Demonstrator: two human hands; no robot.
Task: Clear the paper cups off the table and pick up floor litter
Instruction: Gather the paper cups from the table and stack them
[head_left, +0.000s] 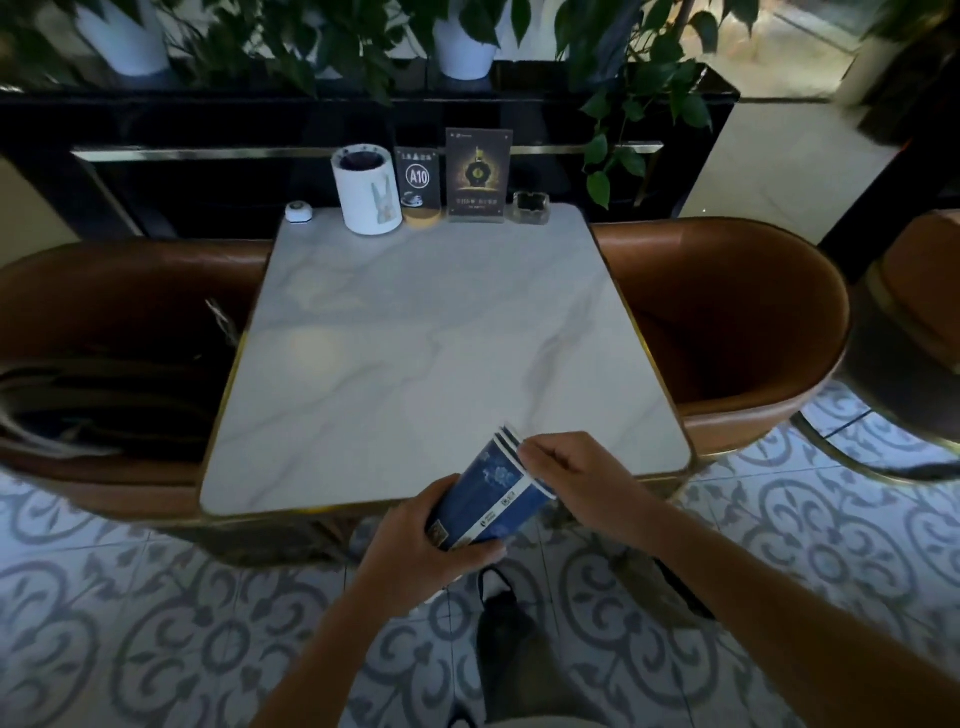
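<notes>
A stack of blue paper cups (493, 491), nested and tilted on its side, hangs over the near edge of the white marble table (415, 338). My left hand (431, 545) wraps around the stack's lower end. My right hand (576, 473) pinches the white rims at the upper end. A dark crumpled object (506, 623) lies on the patterned floor tiles just below my hands; I cannot tell what it is.
At the table's far edge stand a white cylindrical holder (366, 189), an A10 sign (418, 179), a dark menu card (477, 174), a glass ashtray (531, 207) and a small white button (298, 212). Brown leather chairs (737, 322) flank both sides; the left chair (104, 405) holds dark items.
</notes>
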